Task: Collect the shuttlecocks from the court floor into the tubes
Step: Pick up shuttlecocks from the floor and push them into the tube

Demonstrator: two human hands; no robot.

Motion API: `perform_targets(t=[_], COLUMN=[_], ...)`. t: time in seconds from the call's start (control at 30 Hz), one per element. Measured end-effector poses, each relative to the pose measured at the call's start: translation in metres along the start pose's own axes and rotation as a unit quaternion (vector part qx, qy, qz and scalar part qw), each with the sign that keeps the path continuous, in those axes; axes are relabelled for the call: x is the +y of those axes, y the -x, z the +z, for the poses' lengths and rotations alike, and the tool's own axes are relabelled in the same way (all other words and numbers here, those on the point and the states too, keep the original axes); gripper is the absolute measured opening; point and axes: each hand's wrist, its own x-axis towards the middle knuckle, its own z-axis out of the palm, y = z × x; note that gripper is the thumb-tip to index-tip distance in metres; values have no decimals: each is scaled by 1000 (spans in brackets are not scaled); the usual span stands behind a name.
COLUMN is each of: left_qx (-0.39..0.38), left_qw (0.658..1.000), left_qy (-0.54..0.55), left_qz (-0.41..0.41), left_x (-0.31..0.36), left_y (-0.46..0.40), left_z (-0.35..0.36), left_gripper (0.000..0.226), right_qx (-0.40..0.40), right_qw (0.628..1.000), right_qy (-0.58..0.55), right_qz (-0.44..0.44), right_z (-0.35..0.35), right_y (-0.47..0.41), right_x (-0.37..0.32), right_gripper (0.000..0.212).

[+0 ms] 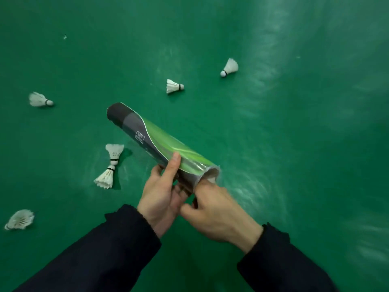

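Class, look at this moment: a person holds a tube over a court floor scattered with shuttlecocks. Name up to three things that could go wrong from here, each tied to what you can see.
1. The right hand has fingers at the open end of the tube; pushing hard might crush feathers inside.
2. The left hand grips only near that end, so the long tube could tip.
3. Two shuttlecocks lie touching close by and could be stepped on.

We cannot see the right hand's (pixel 212 204) fingertips inside the tube (pixel 162 144); 1 blurred shuttlecock (pixel 20 219) lies lower left.
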Motion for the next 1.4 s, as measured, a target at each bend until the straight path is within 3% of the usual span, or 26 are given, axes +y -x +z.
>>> perform_targets(t=[0.1, 0.2, 0.3, 0.37, 0.43, 0.53, 0.67, 0.77, 0.83, 0.9, 0.97, 1.03, 1.1, 1.23, 1.4], left_qx=[-11, -22, -10, -1, 0, 29, 50, 59, 70, 81, 104, 113, 114, 80, 79], left_qw=[999, 997, 996, 998, 999, 999, 998, 997, 996, 992, 986, 980, 974, 975, 967], left_qy=[35, 75, 91, 59, 41, 43, 25, 41, 58, 90, 128, 165, 194, 192, 219], left_qz=[6, -6, -1, -6, -4, -1, -8, -16, -21, -22, -19, -2, 26, 78, 107], left_x=[26, 60, 82, 88, 83, 64, 40, 31, 30, 32, 36, 39, 42, 38, 35], left_y=[-10, -15, -21, -27, -35, -44, -33, -18, -8, 0, 7, 12, 16, 22, 35], left_z=[-16, -39, -64, -84, -102, -131, -173, -198, -212, -225, -235, -241, -242, -237, -245], left_gripper=[74, 64, 42, 38, 47, 64, 52, 44, 48, 55, 61, 64, 68, 79, 74], right_qx=[44, 131, 181, 158, 116, 52, -32, -79, -36, 108, 258, 316, 301, 240, 32], right_qw=[998, 978, 972, 980, 989, 996, 951, 904, 926, 977, 960, 925, 909, 887, 946], right_qy=[-13, -127, -146, -112, -50, 70, 285, 382, 342, 158, -23, -67, -41, 127, 197], right_qz=[-46, -104, -27, 50, 74, 15, -117, -174, -155, -91, -106, -201, -284, -375, -256], right_z=[1, -3, -3, 15, 45, 102, 170, 180, 170, 156, 138, 128, 133, 165, 169], right_y=[-27, -22, -19, -25, -33, -61, -104, -115, -115, -108, -89, -65, -53, -59, -53], right_x=[-23, -43, -26, -1, 21, 54, 77, 81, 69, 43, 0, -44, -73, -91, -127], right_gripper=[18, 31, 21, 17, 21, 37, 63, 38, 21, 4, 10, 9, 9, 10, 30])
